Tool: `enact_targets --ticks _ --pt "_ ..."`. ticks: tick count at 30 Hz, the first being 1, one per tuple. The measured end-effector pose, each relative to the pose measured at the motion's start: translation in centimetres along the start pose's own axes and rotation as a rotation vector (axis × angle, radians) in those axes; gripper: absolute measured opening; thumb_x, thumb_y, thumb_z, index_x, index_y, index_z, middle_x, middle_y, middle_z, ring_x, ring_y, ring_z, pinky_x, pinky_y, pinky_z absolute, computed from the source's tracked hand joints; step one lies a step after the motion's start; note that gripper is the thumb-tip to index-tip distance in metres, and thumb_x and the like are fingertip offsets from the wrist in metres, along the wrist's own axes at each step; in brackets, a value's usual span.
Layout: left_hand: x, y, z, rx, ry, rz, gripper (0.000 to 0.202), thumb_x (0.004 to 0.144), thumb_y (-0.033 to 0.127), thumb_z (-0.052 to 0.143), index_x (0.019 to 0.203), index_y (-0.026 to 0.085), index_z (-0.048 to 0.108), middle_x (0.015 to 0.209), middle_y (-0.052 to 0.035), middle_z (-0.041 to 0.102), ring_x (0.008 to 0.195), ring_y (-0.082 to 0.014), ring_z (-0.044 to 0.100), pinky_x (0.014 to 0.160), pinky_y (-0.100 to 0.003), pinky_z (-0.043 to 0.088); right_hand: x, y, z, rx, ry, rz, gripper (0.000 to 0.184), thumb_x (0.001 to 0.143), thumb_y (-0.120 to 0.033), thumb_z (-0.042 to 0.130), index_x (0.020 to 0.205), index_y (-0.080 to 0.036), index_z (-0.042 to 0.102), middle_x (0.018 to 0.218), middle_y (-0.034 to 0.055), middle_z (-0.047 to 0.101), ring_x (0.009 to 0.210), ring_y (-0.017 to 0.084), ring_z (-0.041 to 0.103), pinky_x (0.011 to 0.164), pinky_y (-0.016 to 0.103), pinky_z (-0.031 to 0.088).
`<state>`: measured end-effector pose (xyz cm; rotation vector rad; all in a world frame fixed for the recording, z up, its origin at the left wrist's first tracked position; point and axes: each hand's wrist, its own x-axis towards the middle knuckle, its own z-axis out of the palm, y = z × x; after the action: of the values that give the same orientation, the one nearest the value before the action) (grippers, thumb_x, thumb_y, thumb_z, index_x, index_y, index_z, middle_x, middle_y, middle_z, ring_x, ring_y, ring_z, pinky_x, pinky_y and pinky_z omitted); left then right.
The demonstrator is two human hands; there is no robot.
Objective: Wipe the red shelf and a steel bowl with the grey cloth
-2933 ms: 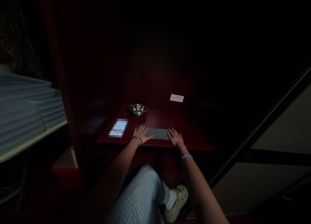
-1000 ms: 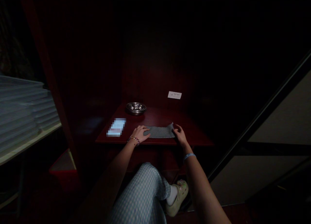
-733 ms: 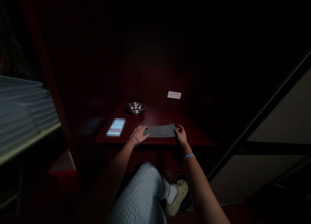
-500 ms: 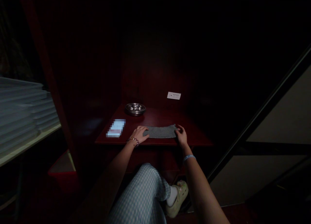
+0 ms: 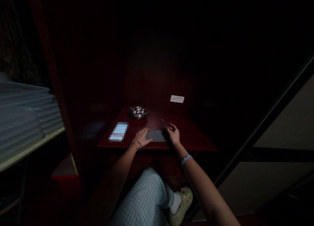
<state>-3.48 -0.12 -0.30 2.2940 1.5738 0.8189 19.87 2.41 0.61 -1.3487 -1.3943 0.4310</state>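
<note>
A grey cloth (image 5: 157,135) lies on a dark red wooden table (image 5: 193,137) in a dim alcove. My left hand (image 5: 143,136), with a bead bracelet at the wrist, rests fingers down on the cloth's left end. My right hand (image 5: 173,134) pinches the cloth's right end and lifts it over toward the left, so a corner stands up above the table. The cloth looks about half as long as before.
A round metal ashtray (image 5: 138,112) sits at the table's back. A blurred light rectangle (image 5: 118,132) lies at the left. A white socket plate (image 5: 177,99) is on the back wall. Stacked translucent trays (image 5: 26,111) stand at far left. My checked trouser leg and shoe are below.
My right hand took hold of the cloth's right end and carried it leftward over the cloth. My left hand stayed on the left end.
</note>
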Motion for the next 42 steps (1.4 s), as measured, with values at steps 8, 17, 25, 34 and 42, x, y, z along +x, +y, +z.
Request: enact_targets --ticks 8,17,25,34,42 --pt "1.5 -1.3 -0.2 -0.394 0.029 -0.180 0.057 0.086 0.005 0.039 0.141 0.021 0.039 0.143 -0.0139 0.057 0.131 -0.0188 0.056 0.107 -0.038 0.047 -3.7 -6.8 4.4 -0.431 -0.157 0.041 0.042 0.093 -0.039 0.050 0.130 -0.026 0.064 0.115 0.0082 0.074 0.103 0.024 0.070 0.092 0.034 0.052" --pt "1.9 -2.4 1.1 -0.528 0.087 -0.145 0.055 0.079 -0.008 0.037 0.126 0.019 0.043 0.135 -0.0148 0.062 0.128 -0.0162 0.058 0.109 -0.035 0.046 -6.1 -9.5 7.4 -0.792 -0.295 -0.159 0.042 0.098 -0.033 0.046 0.136 -0.020 0.060 0.116 0.0144 0.072 0.111 0.023 0.063 0.098 0.034 0.044" --pt "2.2 -3.0 1.5 -0.641 0.138 -0.131 0.050 0.075 -0.010 0.044 0.116 0.018 0.047 0.131 -0.0169 0.063 0.124 -0.0196 0.062 0.106 -0.037 0.047 -6.8 -9.7 8.2 -0.780 -0.346 -0.189 0.045 0.099 -0.031 0.043 0.142 -0.020 0.053 0.117 0.0153 0.071 0.116 0.026 0.058 0.098 0.037 0.040" --pt "2.1 -3.8 1.1 -0.698 0.118 -0.057 0.059 0.070 -0.008 0.052 0.123 0.018 0.047 0.135 -0.0172 0.058 0.124 -0.0235 0.061 0.103 -0.042 0.049 -8.0 -6.1 3.7 -0.616 -0.355 -0.371 0.055 0.090 -0.036 0.063 0.142 -0.023 0.052 0.134 0.0073 0.065 0.123 0.029 0.049 0.105 0.043 0.034" --pt "2.1 -4.3 0.9 -0.664 0.038 -0.014 0.050 0.071 -0.006 0.054 0.115 0.019 0.050 0.124 -0.0131 0.062 0.124 -0.0256 0.061 0.095 -0.042 0.055 -7.2 -5.8 2.8 -0.588 -0.335 -0.475 0.031 0.099 -0.035 0.052 0.123 -0.029 0.070 0.125 0.0034 0.071 0.112 0.025 0.057 0.094 0.039 0.045"
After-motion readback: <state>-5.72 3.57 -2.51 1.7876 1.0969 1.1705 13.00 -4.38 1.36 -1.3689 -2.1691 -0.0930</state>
